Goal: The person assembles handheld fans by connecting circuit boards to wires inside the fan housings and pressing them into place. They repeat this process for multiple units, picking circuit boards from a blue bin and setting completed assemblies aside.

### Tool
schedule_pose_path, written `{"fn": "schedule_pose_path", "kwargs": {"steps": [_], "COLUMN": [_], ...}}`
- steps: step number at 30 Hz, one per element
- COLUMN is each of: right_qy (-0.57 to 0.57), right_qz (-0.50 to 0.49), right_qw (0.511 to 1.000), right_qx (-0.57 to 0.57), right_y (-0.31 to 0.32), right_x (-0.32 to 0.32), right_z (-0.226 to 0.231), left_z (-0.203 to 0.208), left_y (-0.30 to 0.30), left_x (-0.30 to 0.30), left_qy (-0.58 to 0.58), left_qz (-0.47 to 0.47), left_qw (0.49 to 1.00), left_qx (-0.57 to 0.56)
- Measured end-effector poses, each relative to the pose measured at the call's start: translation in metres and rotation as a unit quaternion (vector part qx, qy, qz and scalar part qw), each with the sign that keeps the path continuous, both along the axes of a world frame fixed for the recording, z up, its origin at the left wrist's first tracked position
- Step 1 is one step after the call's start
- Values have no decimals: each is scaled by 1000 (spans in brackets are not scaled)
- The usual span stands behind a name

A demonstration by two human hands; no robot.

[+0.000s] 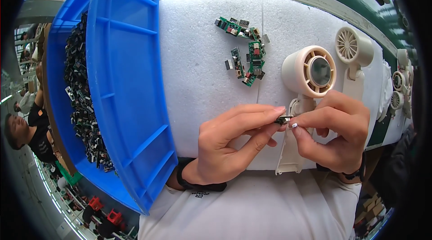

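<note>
My left hand (234, 143) pinches a small green circuit board (282, 120) between thumb and fingertips. Close against it, my right hand (337, 132) grips a tiny white connector (294, 125) between thumb and index finger; whether it touches the board is too small to tell. Under both hands lies a cream handheld fan (294, 71), its round head pointing away from me. The fan's handle (290, 156) appears to be an open shell, partly covered by my fingers.
Several loose circuit boards (255, 57) lie on the white foam sheet (198, 69). At left, a blue bin (128, 73) stands beside another holding a heap of boards (83, 105). A second cream fan (355, 46) rests at right, with more fans (398, 82) beyond. People sit far left.
</note>
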State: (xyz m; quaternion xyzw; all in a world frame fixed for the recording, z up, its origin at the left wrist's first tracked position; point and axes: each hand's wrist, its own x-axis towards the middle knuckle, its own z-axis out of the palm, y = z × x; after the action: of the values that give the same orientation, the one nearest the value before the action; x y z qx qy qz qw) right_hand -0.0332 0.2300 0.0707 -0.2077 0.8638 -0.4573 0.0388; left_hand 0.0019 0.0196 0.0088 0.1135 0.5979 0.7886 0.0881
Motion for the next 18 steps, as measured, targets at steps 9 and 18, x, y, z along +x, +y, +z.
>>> {"fn": "schedule_pose_path", "kwargs": {"steps": [9, 18], "right_qy": [88, 114], "right_qz": [-22, 18], "right_qw": [993, 990], "right_qx": [75, 75], "right_y": [-7, -4], "right_x": [7, 5], "right_z": [-4, -6], "left_z": [-3, -4], "left_y": [2, 5], "left_x": [-1, 1], "left_qy": [114, 149], "left_qz": [26, 41], "left_qw": [989, 978], "left_qx": [-92, -137]}}
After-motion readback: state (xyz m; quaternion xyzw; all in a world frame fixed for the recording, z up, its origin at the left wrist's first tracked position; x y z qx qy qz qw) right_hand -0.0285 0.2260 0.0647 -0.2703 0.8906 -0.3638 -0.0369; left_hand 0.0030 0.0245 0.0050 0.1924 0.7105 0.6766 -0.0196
